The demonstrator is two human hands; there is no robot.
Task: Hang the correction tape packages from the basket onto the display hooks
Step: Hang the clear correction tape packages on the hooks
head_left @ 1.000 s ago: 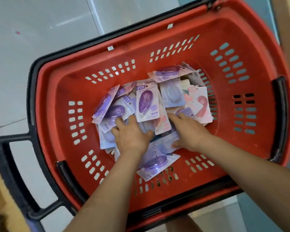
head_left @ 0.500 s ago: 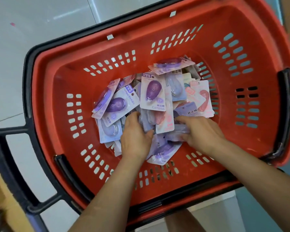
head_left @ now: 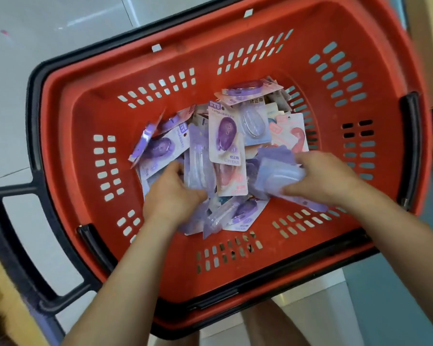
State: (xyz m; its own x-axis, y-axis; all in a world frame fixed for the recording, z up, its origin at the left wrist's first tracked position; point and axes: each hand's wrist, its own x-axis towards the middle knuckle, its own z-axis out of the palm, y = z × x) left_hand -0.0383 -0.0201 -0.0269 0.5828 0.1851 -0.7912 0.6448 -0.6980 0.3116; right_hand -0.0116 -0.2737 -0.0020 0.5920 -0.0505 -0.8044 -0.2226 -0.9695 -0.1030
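A red basket (head_left: 135, 78) with a black rim sat over a pale, shiny tiled floor (head_left: 48, 33). A black handle (head_left: 8, 233) stuck out on its left side. A pile of correction tape packages (head_left: 225, 136), mostly purple with some pink, lay in the middle of the basket's bottom.

A moment before, both hands were pushed down flat into the pile. Now the right hand (head_left: 328, 178) had come up a little, with its fingers (head_left: 293, 189) curled round a pale purple package (head_left: 278, 171) held just above the pile. The left hand (head_left: 170, 193) had its thumb and fingers closed on a long purple package (head_left: 198, 158) that stood up on its edge in the pile.

The tips of the left fingers were hidden under the packages. The package in the right hand was blurry, so its words could not be read. The top right corner of the basket was cut off by the picture's edge.
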